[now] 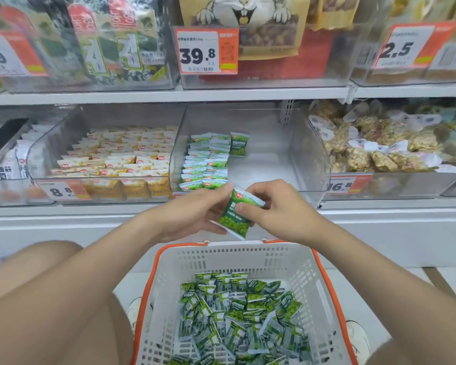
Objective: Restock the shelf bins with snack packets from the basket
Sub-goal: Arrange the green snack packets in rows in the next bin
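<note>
1. Shop shelving fills the view, with a clear middle bin [311, 159] holding rows of green packets [206, 162] along its left side.
2. Both hands meet just above the basket [313, 272], in front of that bin.
3. Left hand [192, 214] cradles a green snack packet [238, 214], fingers curled beneath it.
4. Right hand [279, 209] pinches the packet's upper edge.
5. Loose green packets [237, 314] fill the basket's bottom.

Both forearms are extended forward, converging. The left hand [195, 214] and right hand [282, 212] are curled round one green snack packet [233, 225], held between them.
</note>
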Available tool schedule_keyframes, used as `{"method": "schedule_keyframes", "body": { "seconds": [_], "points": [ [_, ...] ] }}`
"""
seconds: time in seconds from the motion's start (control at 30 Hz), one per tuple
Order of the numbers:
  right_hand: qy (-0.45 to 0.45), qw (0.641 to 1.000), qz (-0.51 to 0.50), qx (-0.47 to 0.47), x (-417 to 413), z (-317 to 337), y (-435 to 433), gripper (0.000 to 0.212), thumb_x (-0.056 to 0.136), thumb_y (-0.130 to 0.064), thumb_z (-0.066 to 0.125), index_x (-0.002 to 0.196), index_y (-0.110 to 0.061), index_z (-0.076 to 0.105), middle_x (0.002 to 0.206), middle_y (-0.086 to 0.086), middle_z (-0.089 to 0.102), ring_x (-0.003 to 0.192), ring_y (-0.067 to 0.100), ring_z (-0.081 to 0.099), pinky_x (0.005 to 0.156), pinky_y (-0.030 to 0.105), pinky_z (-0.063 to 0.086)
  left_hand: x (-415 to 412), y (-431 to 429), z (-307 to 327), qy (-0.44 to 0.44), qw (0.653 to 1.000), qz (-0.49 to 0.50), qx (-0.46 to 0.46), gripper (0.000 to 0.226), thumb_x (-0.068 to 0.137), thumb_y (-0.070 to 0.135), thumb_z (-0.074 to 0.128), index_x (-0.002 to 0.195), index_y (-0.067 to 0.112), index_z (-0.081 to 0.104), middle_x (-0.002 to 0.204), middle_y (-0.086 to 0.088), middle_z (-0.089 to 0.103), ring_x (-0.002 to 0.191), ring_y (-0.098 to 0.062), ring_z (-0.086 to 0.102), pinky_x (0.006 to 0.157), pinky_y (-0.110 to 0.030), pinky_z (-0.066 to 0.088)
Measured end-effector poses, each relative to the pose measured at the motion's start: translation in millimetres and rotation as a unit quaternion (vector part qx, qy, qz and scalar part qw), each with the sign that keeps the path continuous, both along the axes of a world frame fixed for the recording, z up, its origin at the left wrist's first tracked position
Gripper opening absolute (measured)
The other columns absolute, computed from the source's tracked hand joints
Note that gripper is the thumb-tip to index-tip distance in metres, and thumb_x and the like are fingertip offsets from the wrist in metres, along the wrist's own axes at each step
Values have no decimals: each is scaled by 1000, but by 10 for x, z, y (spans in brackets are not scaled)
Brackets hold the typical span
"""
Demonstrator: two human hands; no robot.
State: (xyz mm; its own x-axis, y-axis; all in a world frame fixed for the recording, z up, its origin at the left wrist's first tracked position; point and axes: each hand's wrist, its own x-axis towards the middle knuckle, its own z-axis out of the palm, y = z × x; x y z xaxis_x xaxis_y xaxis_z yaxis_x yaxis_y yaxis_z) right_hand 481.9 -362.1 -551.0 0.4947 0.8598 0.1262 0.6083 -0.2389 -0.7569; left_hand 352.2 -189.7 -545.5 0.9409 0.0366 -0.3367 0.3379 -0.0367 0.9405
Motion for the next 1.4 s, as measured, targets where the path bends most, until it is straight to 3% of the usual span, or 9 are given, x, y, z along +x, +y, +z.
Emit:
{"method": "schedule_keyframes", "body": {
  "seconds": [0.23,0.4,0.5,0.6,0.7,0.97,1.13,1.27,1.4],
  "points": [
    [208,972,-78,77,48,93,4,19,92,-32,78,96,-13,80,75,3,76,64,10,66,59,22,49,51,2,-4,-110,988,3,106,33,96,7,73,128,12,67,110,-13,77,98,-26,72,90,-39,59],
    [142,978,-92,125,109,155,74,10,94,-24,77,100,-16,77,75,-1,76,62,12,67,61,27,53,179,57,39,-143,968,90,188,32,89,20,84,116,21,68,94,-1,79,83,-26,76,81,-42,62],
    [53,973,-168,149,308,167,170,13,89,-28,81,100,-23,76,79,1,78,68,22,73,69,43,61,259,192,79,-213,853,147,452,21,91,35,79,106,29,66,78,12,70,67,-5,62,70,-33,53],
    [-18,970,-222,94,610,186,341,15,83,-37,84,92,-26,76,74,-5,76,69,14,73,75,40,61,349,358,98,-212,740,86,633,24,102,44,55,119,28,61,107,11,64,103,-15,58,87,-40,49],
    [-44,968,-245,-21,921,142,659,22,83,-40,84,85,-19,76,75,3,75,81,21,70,74,37,58,443,453,3,-112,699,-14,706,54,105,59,32,142,23,49,152,-2,45,141,-27,37,112,-46,34],
    [-169,942,-202,-206,1430,-111,1697,52,102,-31,64,145,-5,51,148,17,51,133,35,53,108,38,45,585,540,-69,23,742,-100,663,72,103,64,16,152,17,41,155,-7,40,144,-31,35,116,-55,30],
    [-213,916,-229,-251,1581,-214,2064,42,98,-25,70,134,-5,61,135,16,62,123,36,62,97,36,53,606,562,-65,36,754,-112,646,70,105,62,19,153,16,40,153,-9,40,144,-32,34,112,-53,32],
    [-172,908,-323,-206,1657,-255,2088,71,80,-42,88,129,-4,53,121,13,65,114,34,66,76,33,47,613,569,-74,26,760,-109,640,68,105,61,22,150,15,43,149,-11,43,141,-33,37,111,-52,34],
    [-178,920,-260,-232,1591,-255,2033,33,91,-44,74,88,-12,65,82,9,63,80,27,64,62,26,45,588,561,-42,16,756,-106,646,67,105,62,23,144,14,47,140,-13,49,133,-34,44,106,-49,41]
  ]
}}
